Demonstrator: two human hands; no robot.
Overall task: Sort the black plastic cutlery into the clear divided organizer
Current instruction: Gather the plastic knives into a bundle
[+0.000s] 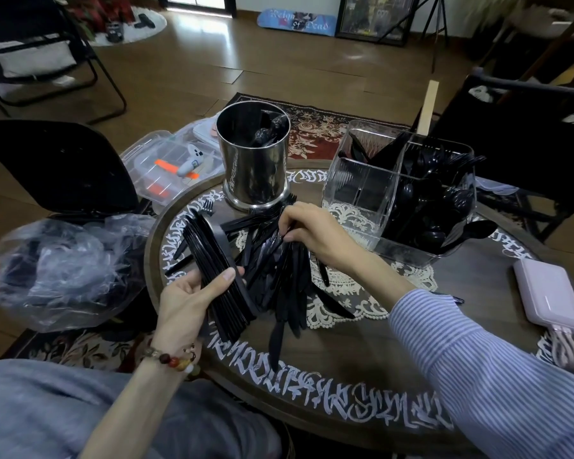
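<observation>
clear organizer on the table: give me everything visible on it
The clear divided organizer is a see-through, hard-plastic-looking box with ribbed walls and rounded corners, split by inner partitions. It stands upright on the round table, partly over a lace doily, beyond the right hand, which does not touch it. The near-left compartment looks empty; the right compartments hold black spoons, handles poking over the rim; the far-left one holds a few black pieces.

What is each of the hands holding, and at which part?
The left hand grips a bundle of black knives near its lower end. The right hand pinches one piece in the loose cutlery pile; which part is unclear.
</observation>
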